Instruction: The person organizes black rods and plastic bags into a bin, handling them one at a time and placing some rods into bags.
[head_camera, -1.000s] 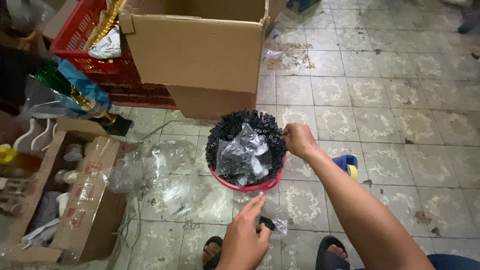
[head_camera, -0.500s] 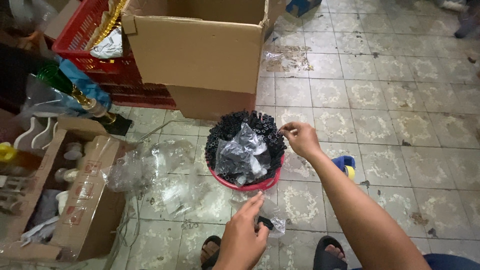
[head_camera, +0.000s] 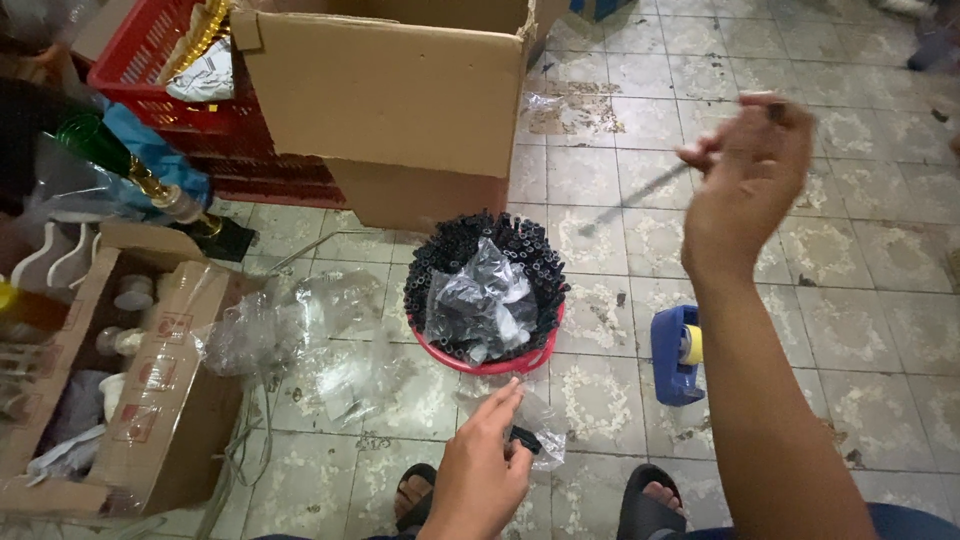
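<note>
Raising a thin dark rod (head_camera: 640, 192) above the floor, the right hand (head_camera: 748, 170) pinches its upper end, though motion blur softens the grip. Lower down, the left hand (head_camera: 484, 462) closes its fingers on a small black piece (head_camera: 524, 439) beside a clear plastic bag (head_camera: 545, 425). Between the hands, a red bowl (head_camera: 487, 362) of black tubes (head_camera: 525, 245) sits on the tiled floor (head_camera: 860, 290), near a blue tape dispenser (head_camera: 676, 352) and a cardboard box (head_camera: 385, 95).

Single head-worn view, steeply down over tiled floor (head_camera: 860, 300), close range.
</note>
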